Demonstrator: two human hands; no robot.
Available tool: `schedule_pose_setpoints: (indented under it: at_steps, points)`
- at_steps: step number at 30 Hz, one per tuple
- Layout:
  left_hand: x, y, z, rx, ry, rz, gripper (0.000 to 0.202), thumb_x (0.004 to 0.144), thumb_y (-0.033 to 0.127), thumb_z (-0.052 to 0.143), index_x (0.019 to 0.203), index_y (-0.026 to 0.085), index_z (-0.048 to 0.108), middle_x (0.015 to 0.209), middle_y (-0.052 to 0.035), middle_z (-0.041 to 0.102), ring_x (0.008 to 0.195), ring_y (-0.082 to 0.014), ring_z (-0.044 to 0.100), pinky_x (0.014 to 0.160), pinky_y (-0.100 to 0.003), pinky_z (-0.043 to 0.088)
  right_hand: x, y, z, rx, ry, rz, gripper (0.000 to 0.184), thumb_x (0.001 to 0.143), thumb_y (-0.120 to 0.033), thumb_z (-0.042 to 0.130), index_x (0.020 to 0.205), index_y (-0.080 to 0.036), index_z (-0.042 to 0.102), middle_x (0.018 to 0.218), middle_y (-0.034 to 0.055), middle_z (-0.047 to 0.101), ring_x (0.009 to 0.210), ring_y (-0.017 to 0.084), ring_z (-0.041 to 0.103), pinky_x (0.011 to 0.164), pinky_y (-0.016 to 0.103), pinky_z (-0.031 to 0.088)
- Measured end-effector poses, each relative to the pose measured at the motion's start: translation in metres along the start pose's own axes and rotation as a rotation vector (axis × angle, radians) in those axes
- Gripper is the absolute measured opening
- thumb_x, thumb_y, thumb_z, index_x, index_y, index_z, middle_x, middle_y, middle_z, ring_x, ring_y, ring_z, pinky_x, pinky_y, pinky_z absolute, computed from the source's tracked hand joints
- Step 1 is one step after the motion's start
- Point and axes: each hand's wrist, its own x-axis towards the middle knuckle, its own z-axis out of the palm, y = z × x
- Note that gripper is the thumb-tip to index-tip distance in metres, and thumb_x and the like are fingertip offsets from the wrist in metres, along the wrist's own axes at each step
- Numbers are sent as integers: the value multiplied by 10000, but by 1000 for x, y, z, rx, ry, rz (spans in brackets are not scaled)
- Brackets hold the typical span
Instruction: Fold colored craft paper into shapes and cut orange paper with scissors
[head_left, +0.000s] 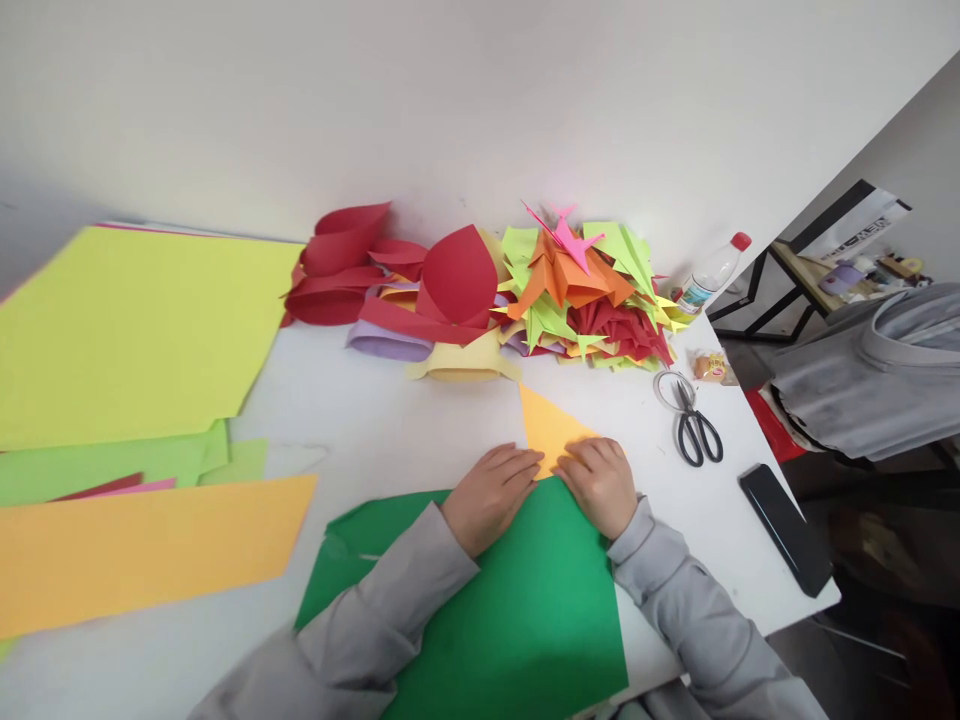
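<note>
A yellow-orange sheet of folded paper [546,428] with a triangular outline lies in front of me, partly covered by my fingers. My left hand [491,497] grips its lower left edge, fingers together. On its lower right side, my right hand [601,485] has its fingers closed over the paper, hiding that part. Under both hands and forearms spreads a large green sheet of paper [525,590] with a creased left end.
Yellow sheets [142,330] and an orange strip [150,550] lie left. Along the wall sit curled red paper pieces [457,275] and folded paper cranes [574,285]. Scissors [699,435], a black phone [786,530], a wrapped snack [711,367] and a bottle [709,275] lie or stand right.
</note>
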Motion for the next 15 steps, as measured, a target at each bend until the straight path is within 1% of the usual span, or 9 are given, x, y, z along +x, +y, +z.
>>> schedule_pose_setpoints:
  at_steps: [4, 7, 11, 15]
  points:
    - [0, -1, 3, 3, -4, 17, 233, 931, 120, 451, 928, 134, 683, 1001, -104, 740, 934, -190, 667, 872, -368, 549, 0, 0, -1, 51, -40, 20, 167, 902, -348, 623, 932, -203, 701, 970, 66, 690, 941, 198, 566, 823, 342, 427]
    - [-1, -2, 3, -3, -9, 28, 249, 934, 114, 434, 940, 125, 683, 992, -113, 737, 933, -196, 662, 857, -366, 558, 1, -2, -2, 99, -19, -14, 162, 893, -326, 637, 984, -206, 697, 996, 62, 688, 979, 202, 562, 850, 343, 424]
    - [0, -1, 1, -9, -5, 29, 262, 932, 110, 426, 980, 144, 681, 1004, -108, 735, 943, -197, 658, 857, -375, 561, 3, -3, -1, 78, -1, -73, 110, 915, -278, 612, 928, -208, 695, 954, 42, 702, 921, 177, 569, 836, 334, 409]
    - [2, 2, -2, -8, 16, 10, 208, 922, 160, 486, 1022, 134, 666, 1018, -116, 729, 963, -209, 652, 867, -377, 558, 4, -4, -1, 29, 3, -120, 157, 958, -232, 536, 901, -208, 681, 920, 21, 714, 878, 155, 569, 838, 331, 394]
